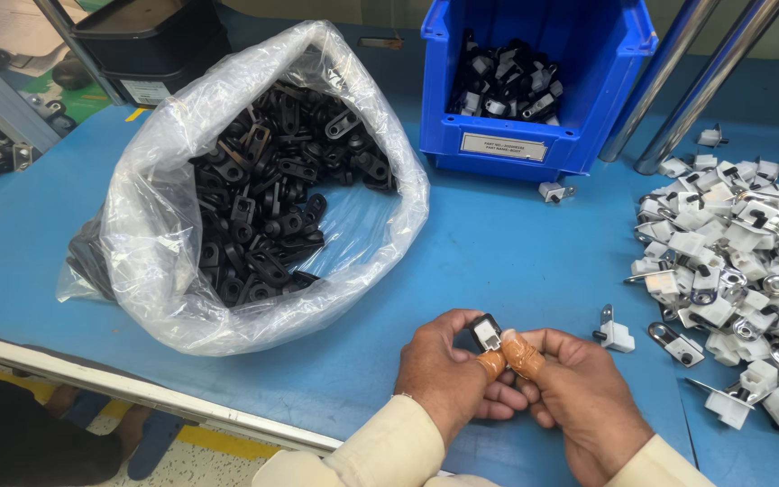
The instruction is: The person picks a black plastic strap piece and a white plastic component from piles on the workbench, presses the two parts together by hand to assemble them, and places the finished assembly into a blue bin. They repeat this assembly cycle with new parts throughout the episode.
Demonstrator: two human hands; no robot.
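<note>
At left of the frame, a clear plastic bag (pixel 263 180) of black brackets sits on the blue counter (pixel 516 261). Lower centre, the left hand (pixel 448 374) and right hand (pixel 579 397) together pinch one small black-and-white part (pixel 486 333). A blue bin (pixel 534 135) at top holds some finished pieces; many white clips (pixel 741 252) remain piled at right.

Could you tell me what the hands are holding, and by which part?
Both hands, left and right, pinch a small black-and-white part by its sides.

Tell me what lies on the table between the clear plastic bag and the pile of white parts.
Head view: mostly bare blue table between the bag and pile; near its front, both hands pinch a small black-and-white part.
</note>
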